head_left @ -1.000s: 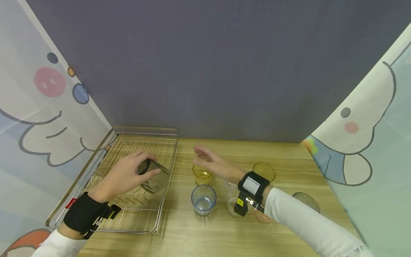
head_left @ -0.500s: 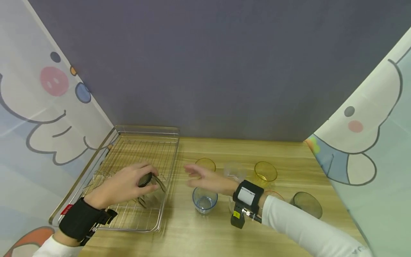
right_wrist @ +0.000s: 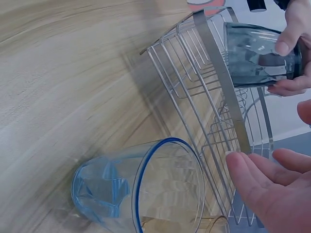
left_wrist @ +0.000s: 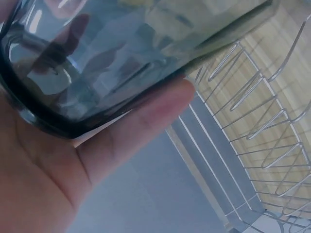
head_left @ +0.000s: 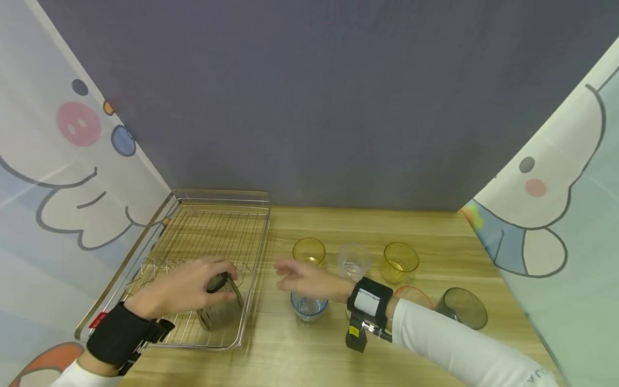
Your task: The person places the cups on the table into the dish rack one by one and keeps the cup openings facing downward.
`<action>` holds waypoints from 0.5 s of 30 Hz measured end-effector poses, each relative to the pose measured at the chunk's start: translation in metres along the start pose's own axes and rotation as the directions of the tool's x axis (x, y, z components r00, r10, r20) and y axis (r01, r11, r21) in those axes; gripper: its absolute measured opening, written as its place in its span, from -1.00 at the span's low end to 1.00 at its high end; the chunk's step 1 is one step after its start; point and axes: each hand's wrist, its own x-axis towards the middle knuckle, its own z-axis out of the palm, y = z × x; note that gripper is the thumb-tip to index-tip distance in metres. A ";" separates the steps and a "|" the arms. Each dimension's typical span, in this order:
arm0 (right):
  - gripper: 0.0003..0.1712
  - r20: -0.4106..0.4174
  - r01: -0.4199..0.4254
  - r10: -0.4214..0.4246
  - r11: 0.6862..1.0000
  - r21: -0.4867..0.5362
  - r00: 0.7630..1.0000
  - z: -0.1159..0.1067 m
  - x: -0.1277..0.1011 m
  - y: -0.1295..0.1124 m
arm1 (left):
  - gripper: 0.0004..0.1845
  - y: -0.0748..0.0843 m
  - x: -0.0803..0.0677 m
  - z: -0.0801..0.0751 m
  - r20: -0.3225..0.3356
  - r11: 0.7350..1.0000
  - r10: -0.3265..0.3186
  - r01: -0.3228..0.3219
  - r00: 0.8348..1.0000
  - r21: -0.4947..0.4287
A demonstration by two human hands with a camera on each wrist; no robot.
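My left hand (head_left: 186,290) grips a dark grey glass (head_left: 220,307) by its base, upside down, inside the wire drying rack (head_left: 192,226) near its front right corner. The left wrist view shows the grey glass (left_wrist: 121,58) against my palm above the rack's wire prongs (left_wrist: 262,141). My right hand (head_left: 302,279) hovers with fingers straight and apart just above a blue glass (head_left: 308,306) that stands upright on the wooden table (head_left: 435,231). In the right wrist view the blue glass (right_wrist: 146,189) lies close under my fingers (right_wrist: 257,174), beside the rack's edge (right_wrist: 221,77).
Behind the blue glass stand a yellow glass (head_left: 309,250), a clear glass (head_left: 354,262) and a second yellow glass (head_left: 398,262). An orange glass (head_left: 413,294) and a grey glass (head_left: 461,307) stand to the right. Patterned curtains hang on both sides.
My left hand has brought the grey glass down and toward me, turning it upside down onto the rack. My right hand has drawn back from above the yellow glass to above the blue glass.
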 end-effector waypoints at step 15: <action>-0.36 -0.012 -0.044 0.044 0.999 -0.001 0.999 0.005 0.001 0.001 | -0.63 -0.005 0.002 0.028 0.025 0.999 0.043 -0.043 0.999 0.021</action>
